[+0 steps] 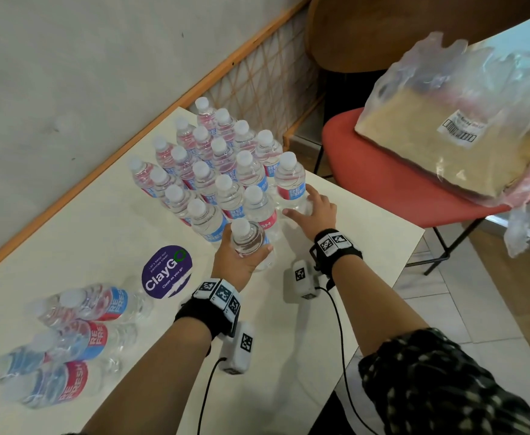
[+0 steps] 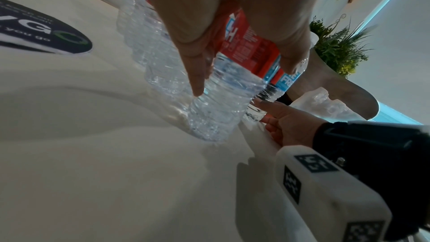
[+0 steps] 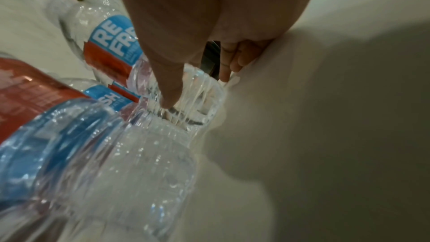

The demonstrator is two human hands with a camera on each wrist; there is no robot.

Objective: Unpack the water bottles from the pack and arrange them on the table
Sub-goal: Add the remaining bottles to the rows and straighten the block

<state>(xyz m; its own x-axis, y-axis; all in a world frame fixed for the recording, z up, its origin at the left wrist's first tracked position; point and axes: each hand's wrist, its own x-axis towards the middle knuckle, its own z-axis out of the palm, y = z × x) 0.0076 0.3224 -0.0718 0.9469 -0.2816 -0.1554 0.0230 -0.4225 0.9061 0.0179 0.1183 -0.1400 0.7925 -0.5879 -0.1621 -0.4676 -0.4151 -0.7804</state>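
Observation:
Several clear water bottles (image 1: pixel 222 164) with red and blue labels stand upright in rows at the back of the white table (image 1: pixel 106 224). My left hand (image 1: pixel 238 259) grips one bottle (image 1: pixel 251 240) at the front of the rows; in the left wrist view this bottle (image 2: pixel 218 109) has its base at the tabletop. My right hand (image 1: pixel 312 210) curls round the base of the bottle at the right end (image 1: pixel 290 180), seen close in the right wrist view as a ribbed bottle (image 3: pixel 186 95). Several bottles (image 1: pixel 81 334) lie on their sides at the table's front left.
A purple round sticker (image 1: pixel 167 272) is on the table in front of the rows. A red chair (image 1: pixel 408 183) at the right carries the torn plastic pack wrap with a cardboard tray (image 1: pixel 458 133). A wall (image 1: pixel 68 73) borders the table's far side.

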